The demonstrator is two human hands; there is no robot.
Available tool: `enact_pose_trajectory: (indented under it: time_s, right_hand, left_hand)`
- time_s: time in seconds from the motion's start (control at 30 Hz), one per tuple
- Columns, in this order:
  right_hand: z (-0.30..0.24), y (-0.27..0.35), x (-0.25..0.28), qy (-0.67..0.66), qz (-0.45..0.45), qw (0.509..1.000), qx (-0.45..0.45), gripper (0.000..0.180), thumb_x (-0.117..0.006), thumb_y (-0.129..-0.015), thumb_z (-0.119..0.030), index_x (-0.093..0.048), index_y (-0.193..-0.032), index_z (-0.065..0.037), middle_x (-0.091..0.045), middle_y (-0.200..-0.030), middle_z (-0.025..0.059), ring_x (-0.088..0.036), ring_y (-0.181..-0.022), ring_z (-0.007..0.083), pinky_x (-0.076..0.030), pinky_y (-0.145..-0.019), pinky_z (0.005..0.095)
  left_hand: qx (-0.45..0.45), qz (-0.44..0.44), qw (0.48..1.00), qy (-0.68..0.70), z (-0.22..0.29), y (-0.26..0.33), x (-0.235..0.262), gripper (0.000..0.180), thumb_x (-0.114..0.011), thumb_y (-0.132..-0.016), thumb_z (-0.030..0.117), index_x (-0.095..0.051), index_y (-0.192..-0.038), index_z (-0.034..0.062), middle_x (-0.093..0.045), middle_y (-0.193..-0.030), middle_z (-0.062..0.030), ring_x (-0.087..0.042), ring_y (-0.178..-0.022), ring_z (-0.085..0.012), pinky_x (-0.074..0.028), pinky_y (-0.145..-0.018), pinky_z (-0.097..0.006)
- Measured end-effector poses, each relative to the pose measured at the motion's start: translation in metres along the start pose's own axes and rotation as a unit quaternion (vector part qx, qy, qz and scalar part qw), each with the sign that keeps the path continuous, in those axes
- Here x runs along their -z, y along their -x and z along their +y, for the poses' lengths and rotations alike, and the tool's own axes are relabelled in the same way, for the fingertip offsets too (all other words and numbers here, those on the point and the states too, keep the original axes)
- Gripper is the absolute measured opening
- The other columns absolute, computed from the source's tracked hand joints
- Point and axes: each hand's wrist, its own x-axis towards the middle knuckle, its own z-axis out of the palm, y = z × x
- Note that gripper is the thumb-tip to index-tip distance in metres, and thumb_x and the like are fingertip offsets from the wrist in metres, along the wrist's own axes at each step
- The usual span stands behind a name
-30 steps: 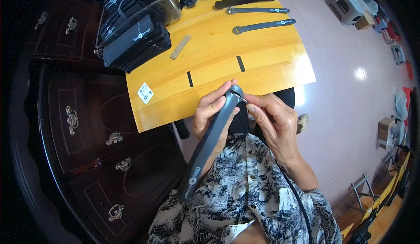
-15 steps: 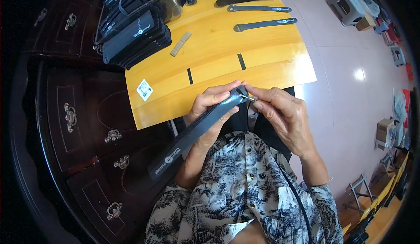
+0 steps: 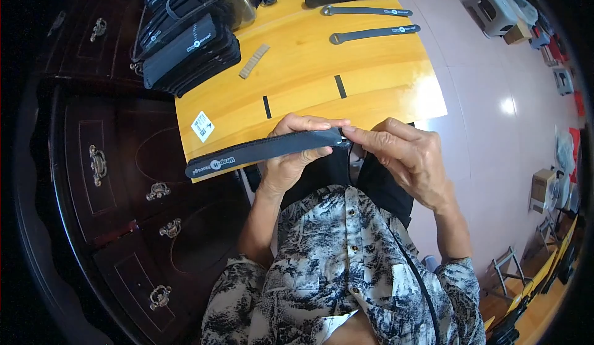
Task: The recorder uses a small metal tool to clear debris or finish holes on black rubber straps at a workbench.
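Note:
A bundle of long black hook-and-loop straps point(image 3: 263, 149) with white print lies nearly level across my left hand point(image 3: 284, 170). My left fingers are on its far side and the thumb on its near side, gripping it close to the right end. At that end my right hand point(image 3: 408, 153) is closed, its thumb and forefinger pinched around a small shiny metal tool point(image 3: 344, 139). The fingers mostly hide this tool, so its exact kind does not show. Its visible bit touches the straps' end.
On the yellow table point(image 3: 229, 113) lie single black straps point(image 3: 374, 34), a tan ridged strip point(image 3: 254, 61) and a white label point(image 3: 202, 126). A wire basket point(image 3: 137, 42) and stacked black straps point(image 3: 185, 57) stand far left. Dark drawers point(image 3: 111, 178) flank the table's left side.
The bundle's left end has swung up and away from me, from slanting down to nearly level over the table edge. The metal tool is now more hidden by my right fingers.

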Motion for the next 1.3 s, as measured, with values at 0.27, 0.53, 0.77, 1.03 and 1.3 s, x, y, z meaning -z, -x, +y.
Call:
enact_pose_trajectory:
  time_s: [0.27,0.53,0.77,1.03,1.3]
  right_hand:
    - [0.015,-0.017,0.015,-0.039,-0.073,0.992,0.095,0.038,-0.066,-0.076,-0.005,-0.068,-0.112,-0.015,-0.058,-0.069,0.0037,-0.06,-0.059,0.0194,-0.046,-0.052,0.0336]
    - [-0.019,0.003,0.002,0.179,0.046,0.982,0.043,0.042,-0.067,-0.073,-0.006,-0.066,-0.114,-0.014,-0.055,-0.07,0.0012,-0.061,-0.062,0.0159,-0.05,-0.049,0.0298]
    - [-0.011,0.001,0.016,0.113,0.031,0.992,0.049,0.039,-0.067,-0.071,-0.008,-0.068,-0.109,-0.015,-0.057,-0.071,-0.0017,-0.06,-0.061,0.0157,-0.049,-0.049,0.0301]
    - [-0.01,0.001,0.02,0.248,0.019,0.958,0.14,0.036,-0.066,-0.071,-0.012,-0.07,-0.107,-0.018,-0.057,-0.071,-0.0028,-0.059,-0.062,0.0137,-0.048,-0.053,0.0281]
    - [-0.007,0.006,0.014,0.035,-0.023,0.999,-0.011,0.042,-0.065,-0.072,0.005,-0.069,-0.111,-0.008,-0.063,-0.079,0.0069,-0.066,-0.073,0.0199,-0.053,-0.063,0.0311]
  left_hand:
    - [0.035,-0.087,0.98,0.175,-0.01,-0.008,0.009,0.03,-0.068,-0.082,0.0,-0.056,-0.109,0.0004,-0.061,-0.116,-0.0201,-0.062,-0.106,-0.0232,-0.052,-0.092,-0.035]
    - [0.127,0.07,0.982,0.123,0.013,-0.007,-0.041,0.033,-0.07,-0.082,0.0,-0.055,-0.112,-0.002,-0.063,-0.103,-0.0091,-0.063,-0.093,-0.0159,-0.054,-0.087,-0.029]
    - [0.139,0.025,0.987,0.079,0.019,-0.004,-0.038,0.029,-0.067,-0.084,-0.003,-0.055,-0.11,-0.0038,-0.063,-0.099,-0.0117,-0.066,-0.084,-0.0178,-0.057,-0.078,-0.029]
    - [0.157,-0.008,0.981,0.116,0.026,-0.001,-0.039,0.025,-0.059,-0.089,0.0,-0.051,-0.113,-0.0057,-0.063,-0.099,-0.0167,-0.067,-0.088,-0.0232,-0.058,-0.078,-0.034]
    - [0.183,-0.028,0.977,0.104,0.021,-0.005,-0.037,0.031,-0.058,-0.092,0.011,-0.048,-0.116,-0.0069,-0.063,-0.097,-0.0184,-0.068,-0.085,-0.026,-0.058,-0.075,-0.035]
